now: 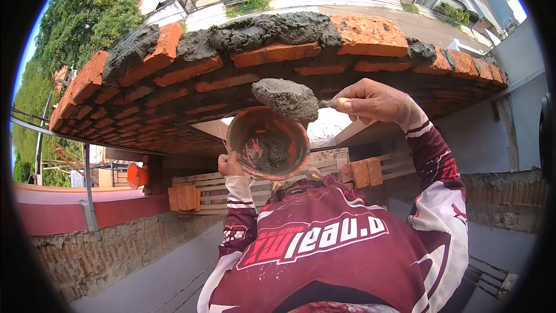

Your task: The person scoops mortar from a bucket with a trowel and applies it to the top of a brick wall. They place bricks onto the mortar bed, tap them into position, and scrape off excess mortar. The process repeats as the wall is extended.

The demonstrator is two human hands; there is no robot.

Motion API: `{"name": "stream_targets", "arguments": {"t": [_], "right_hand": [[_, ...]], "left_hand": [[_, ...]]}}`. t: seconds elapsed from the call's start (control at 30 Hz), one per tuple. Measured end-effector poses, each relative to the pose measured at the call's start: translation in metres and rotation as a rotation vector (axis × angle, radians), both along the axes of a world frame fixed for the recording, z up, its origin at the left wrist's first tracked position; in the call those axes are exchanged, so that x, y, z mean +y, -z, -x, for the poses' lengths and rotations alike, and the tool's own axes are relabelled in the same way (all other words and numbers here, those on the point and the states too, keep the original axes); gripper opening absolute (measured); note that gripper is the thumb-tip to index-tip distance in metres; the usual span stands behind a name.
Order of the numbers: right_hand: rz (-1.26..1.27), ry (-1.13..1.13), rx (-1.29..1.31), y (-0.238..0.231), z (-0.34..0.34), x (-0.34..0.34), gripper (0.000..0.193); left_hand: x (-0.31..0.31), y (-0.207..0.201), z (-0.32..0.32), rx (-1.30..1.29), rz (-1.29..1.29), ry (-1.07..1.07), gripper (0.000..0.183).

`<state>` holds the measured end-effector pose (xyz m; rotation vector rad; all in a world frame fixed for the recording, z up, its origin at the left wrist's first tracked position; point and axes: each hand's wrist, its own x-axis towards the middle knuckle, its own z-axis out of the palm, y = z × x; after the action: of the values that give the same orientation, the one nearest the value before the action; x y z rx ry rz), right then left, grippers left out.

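Observation:
My left hand (231, 165) is closed on the rim of an orange bucket (246, 130), which is tilted so its inside shows. Grey wet mortar (273, 155) lies in the bottom, and the inner wall is smeared with it. In my right hand (373, 101) is the short handle of a trowel (329, 103). A thick heap of mortar (284, 97) covers its blade, just above the bucket's far rim. Beyond stands a brick wall (275, 53) with mortar spread along its top. One orange brick (370, 33) sits on the top course right of the mortar bed.
Loose bricks are stacked on wooden slats at my left (184, 198) and right (366, 172). Another orange bucket (136, 175) stands farther left, near a metal post (90, 182). A grey plastered wall (521, 81) meets the brickwork at right. Past the wall are a street and trees.

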<state>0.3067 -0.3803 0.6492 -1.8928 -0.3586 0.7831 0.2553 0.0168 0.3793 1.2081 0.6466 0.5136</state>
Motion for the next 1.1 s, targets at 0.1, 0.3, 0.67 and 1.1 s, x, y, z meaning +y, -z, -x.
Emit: {"name": "stream_targets", "arguments": {"t": [0.1,0.3,0.67,1.1], "right_hand": [[0.108,0.069,-0.330,-0.064,-0.015,-0.038,0.049],[0.721,0.252,-1.228,-0.055,-0.041,-0.062,0.033],[0.379,0.392,-1.046,-0.032,0.034,-0.048,0.035],[0.663,-0.171,-0.871,0.222,0.033,0.224,0.028]], "left_hand": [[0.005,0.012,0.009,0.061,-0.015,-0.039,0.033],[0.022,0.013,0.034,0.145,-0.214,-0.055,0.036],[0.080,0.040,0.054,0.405,-0.511,0.042,0.022],[0.056,-0.037,0.029,0.130,-0.581,0.054,0.033]]}}
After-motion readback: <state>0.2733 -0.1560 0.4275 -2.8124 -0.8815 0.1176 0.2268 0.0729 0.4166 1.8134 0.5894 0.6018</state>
